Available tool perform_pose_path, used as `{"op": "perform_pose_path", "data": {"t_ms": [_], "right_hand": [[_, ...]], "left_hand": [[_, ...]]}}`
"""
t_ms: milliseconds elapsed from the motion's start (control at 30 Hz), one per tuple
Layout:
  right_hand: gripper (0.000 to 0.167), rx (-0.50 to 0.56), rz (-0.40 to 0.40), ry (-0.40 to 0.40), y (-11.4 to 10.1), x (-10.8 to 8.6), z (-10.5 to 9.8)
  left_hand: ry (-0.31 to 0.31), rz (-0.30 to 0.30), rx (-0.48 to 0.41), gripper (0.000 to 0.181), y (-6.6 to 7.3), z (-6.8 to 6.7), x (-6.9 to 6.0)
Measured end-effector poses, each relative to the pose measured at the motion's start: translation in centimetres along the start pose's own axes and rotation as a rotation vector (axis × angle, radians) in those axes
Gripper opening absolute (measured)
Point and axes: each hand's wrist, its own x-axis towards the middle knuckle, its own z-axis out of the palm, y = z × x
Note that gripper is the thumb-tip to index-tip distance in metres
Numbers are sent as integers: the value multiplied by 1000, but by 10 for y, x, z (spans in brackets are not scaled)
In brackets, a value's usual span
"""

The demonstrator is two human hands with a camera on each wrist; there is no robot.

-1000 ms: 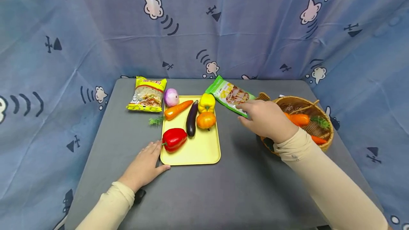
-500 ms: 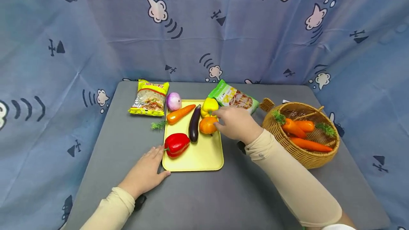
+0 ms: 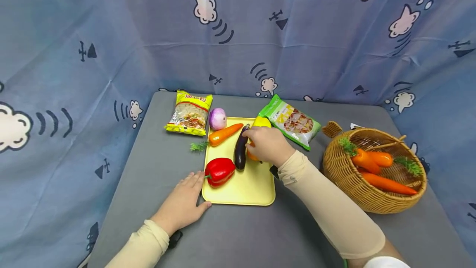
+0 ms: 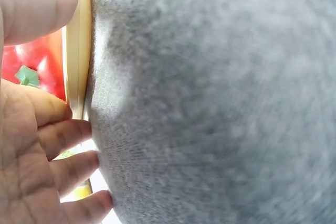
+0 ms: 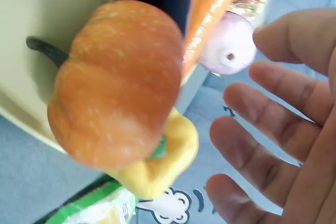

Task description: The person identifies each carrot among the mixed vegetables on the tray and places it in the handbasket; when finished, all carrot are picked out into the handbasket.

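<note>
My left hand (image 3: 182, 204) lies at the left edge of a yellow tray (image 3: 256, 191), thumb by its near corner, fingertips beside a red bell pepper (image 3: 219, 172). Over the tray's right part hovers my right hand (image 3: 270, 144), fingers spread and holding nothing. Beneath it sits a small orange pumpkin (image 5: 118, 87), mostly hidden in the head view; the right wrist view shows a gap between it and the fingers. An eggplant (image 3: 240, 156), a carrot (image 3: 224, 134) and a partly covered yellow bell pepper (image 3: 261, 122) share the tray. A purple onion (image 3: 217, 119) is at its far left corner.
A wicker basket (image 3: 357, 185) on the right contains several carrots (image 3: 386, 183). Behind the tray lie a yellow noodle packet (image 3: 189, 113) at left and a green food packet (image 3: 293, 123) at right. A patterned curtain (image 3: 238, 32) hangs behind the grey table (image 3: 238, 235).
My right hand has moved left from beside the basket and green packet to above the pumpkin. My left hand stays at the tray edge. The head view has shifted right.
</note>
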Motion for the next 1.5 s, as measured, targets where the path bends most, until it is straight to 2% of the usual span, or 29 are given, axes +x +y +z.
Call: {"op": "perform_pose_path", "data": {"t_ms": [267, 467, 767, 1000, 1267, 1500], "right_hand": [[48, -28, 9, -24, 3, 20, 16], [42, -28, -11, -30, 3, 39, 23], [32, -110, -79, -58, 3, 65, 34], [27, -190, -102, -118, -5, 76, 29], [33, -274, -106, -240, -18, 92, 21], [28, -353, -133, -258, -29, 107, 27]], "left_hand": [[-10, -7, -26, 87, 2, 7, 3], [-22, -4, -8, 87, 1, 9, 4], [-35, 6, -15, 89, 1, 10, 5], [-32, 10, -21, 89, 2, 6, 4], [-6, 20, -3, 89, -4, 5, 3], [0, 12, 8, 89, -12, 7, 2]]}}
